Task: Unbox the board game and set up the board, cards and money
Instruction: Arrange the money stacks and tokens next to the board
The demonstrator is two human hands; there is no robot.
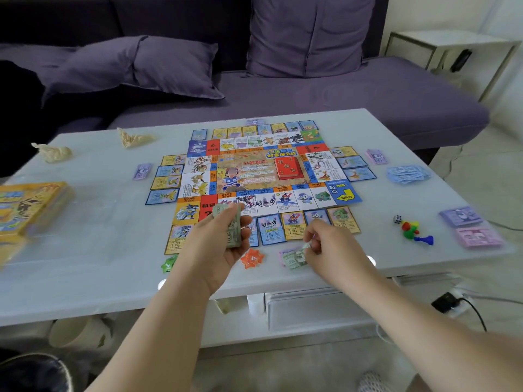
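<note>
board (342, 193) blue corner: "2000" | orange star token (252, 258): "4"

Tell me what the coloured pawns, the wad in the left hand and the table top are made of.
Coloured pawns: likely plastic, glossy, in saturated solid colours. Wad in the left hand: thin printed paper, its edges bending. Table top: smooth pale surface with a soft sheen, perhaps glass or lacquer.

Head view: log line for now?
left hand: grips green paper-money stack | right hand: pinches green banknote at small note pile | colourful square board: unfolded, cards around
</note>
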